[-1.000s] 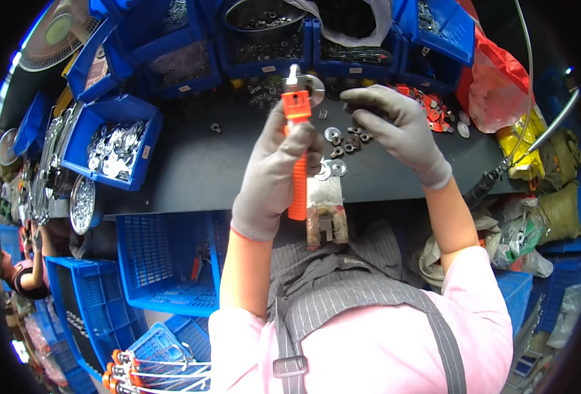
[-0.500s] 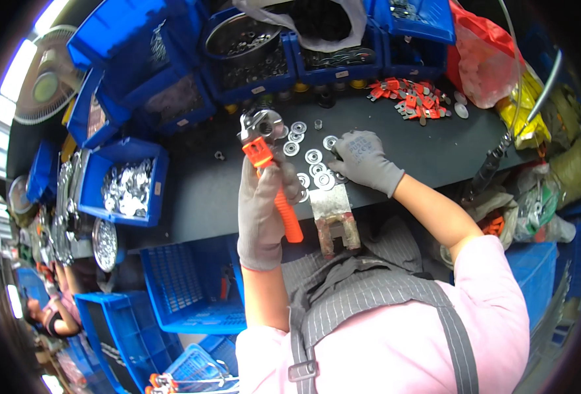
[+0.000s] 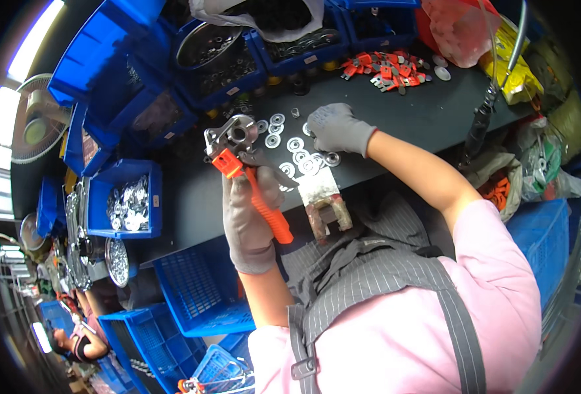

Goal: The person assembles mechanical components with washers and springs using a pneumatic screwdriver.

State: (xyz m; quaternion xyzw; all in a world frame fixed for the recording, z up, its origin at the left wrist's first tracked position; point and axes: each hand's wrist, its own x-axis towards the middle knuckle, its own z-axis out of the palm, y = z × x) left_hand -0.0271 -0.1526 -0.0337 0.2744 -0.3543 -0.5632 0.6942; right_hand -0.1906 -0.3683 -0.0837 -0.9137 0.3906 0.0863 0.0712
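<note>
In my gloved left hand [image 3: 247, 210] is an orange-handled hand tool [image 3: 264, 203], with a round, holed metal head pointing up and away. The fingers wrap around its handle. My gloved right hand [image 3: 336, 128] is low over the dark table, its fingers curled down. A silver ridged disc [image 3: 306, 129] shows partly at its fingertips; whatever lies beneath the fingers is hidden. Between the hands lie several similar discs [image 3: 295, 144], some overlapping. Beside the right hand's heel is a darker ring [image 3: 332, 159]. A small coil spring [image 3: 295, 112] stands beyond the discs.
A metal block fixture [image 3: 320, 190] stands at the table's near edge. Orange-and-metal parts [image 3: 389, 69] are heaped at the far right. Blue bins [image 3: 234, 98] of metal parts line the back and left. A power driver [image 3: 481, 121] hangs at right. Another person [image 3: 83, 338] is at far left.
The whole view has shifted. My right hand has moved a little left onto the disc, uncovering the darker ring. The tool in my left hand has tilted further left.
</note>
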